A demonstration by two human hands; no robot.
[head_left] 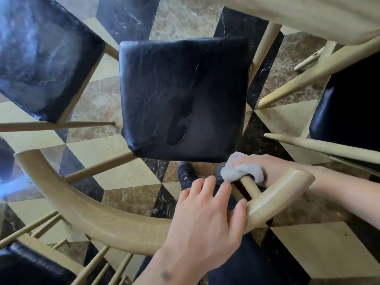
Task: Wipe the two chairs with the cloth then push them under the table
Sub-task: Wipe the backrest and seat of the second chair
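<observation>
The cloth [241, 169] is clenched in the right hand [265, 169] around a chair [183, 97] spindle [249, 187], the left hand [205, 219] resting open on the backrest [98, 219].

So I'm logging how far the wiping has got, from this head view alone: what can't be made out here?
- Right hand: fingers hidden by the cloth and the curved backrest rail.
- Table: only its edge shows, cut off by the top of the frame.
- Right-hand chair: seat cut off by the right edge.
- Dark shoes: mostly hidden behind the left hand.
</observation>
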